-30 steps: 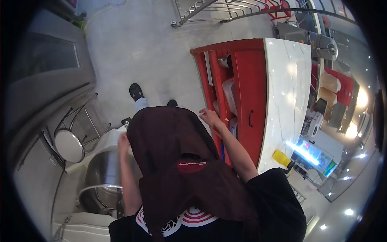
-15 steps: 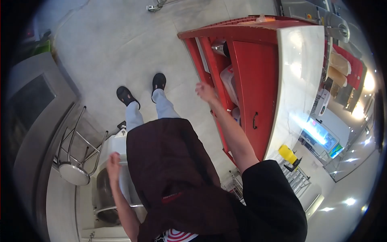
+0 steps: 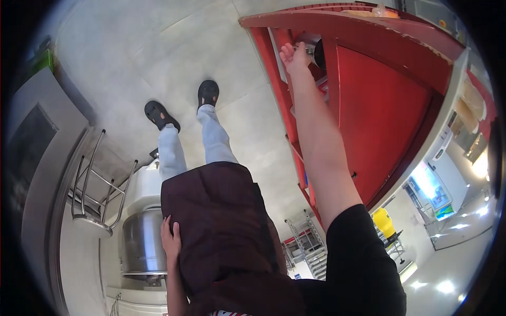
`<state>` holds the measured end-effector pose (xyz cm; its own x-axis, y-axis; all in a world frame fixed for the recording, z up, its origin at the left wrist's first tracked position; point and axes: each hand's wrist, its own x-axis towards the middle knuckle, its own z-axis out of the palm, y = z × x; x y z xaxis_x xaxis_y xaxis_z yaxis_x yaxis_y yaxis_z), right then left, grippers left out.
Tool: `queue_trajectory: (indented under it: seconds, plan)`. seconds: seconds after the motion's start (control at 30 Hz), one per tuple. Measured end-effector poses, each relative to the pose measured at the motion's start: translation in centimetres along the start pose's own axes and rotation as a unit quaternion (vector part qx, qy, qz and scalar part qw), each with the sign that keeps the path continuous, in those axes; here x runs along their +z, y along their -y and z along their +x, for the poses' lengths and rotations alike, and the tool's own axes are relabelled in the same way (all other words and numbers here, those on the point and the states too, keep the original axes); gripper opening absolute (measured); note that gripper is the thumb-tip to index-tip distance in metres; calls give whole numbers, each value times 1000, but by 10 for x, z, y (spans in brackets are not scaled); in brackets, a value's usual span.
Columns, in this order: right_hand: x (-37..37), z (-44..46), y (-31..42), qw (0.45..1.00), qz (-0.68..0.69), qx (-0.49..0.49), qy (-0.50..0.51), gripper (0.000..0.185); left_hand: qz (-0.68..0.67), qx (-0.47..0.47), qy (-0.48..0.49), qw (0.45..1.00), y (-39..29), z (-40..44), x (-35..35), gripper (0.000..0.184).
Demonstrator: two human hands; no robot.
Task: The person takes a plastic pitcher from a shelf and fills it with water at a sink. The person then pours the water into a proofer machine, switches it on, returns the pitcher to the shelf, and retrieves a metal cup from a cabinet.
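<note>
My right hand (image 3: 295,57) reaches to the open shelf of a red cabinet (image 3: 379,110), its fingers apart. Right beside its thumb is a shiny metal vessel (image 3: 311,48) with a dark round opening or end; whether they touch I cannot tell. Partly hidden behind my forearm is a clear plastic container (image 3: 322,87) on the same shelf. My left hand (image 3: 171,239) hangs against the side of my dark apron (image 3: 216,210), fingers loosely extended and holding nothing that I can see.
A large steel mixing bowl (image 3: 143,242) on a white machine stands by my left side. Beyond it are a metal-legged stool (image 3: 100,200) and a grey appliance (image 3: 42,137). A metal rack (image 3: 311,245) and a yellow object (image 3: 383,224) are on the right.
My right hand has moved from in front of the cabinet up to the shelf with the metal vessel. My left hand has come in against the apron. The view has shifted closer to the cabinet.
</note>
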<state>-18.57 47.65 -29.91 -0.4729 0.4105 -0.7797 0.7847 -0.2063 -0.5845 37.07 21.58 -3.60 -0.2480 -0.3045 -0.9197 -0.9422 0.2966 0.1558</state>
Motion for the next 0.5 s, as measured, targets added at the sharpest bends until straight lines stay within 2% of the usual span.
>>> queue_trajectory:
  seconds: [0.13,0.5]
  plan:
    - [0,-8,-12,996,82,-20,18,29,5,-5,-3,1000,-5,2,-1,46]
    - [-33,-71,-85,996,63,-31,54,33,-30,2,4,1000,-8,8,-9,47]
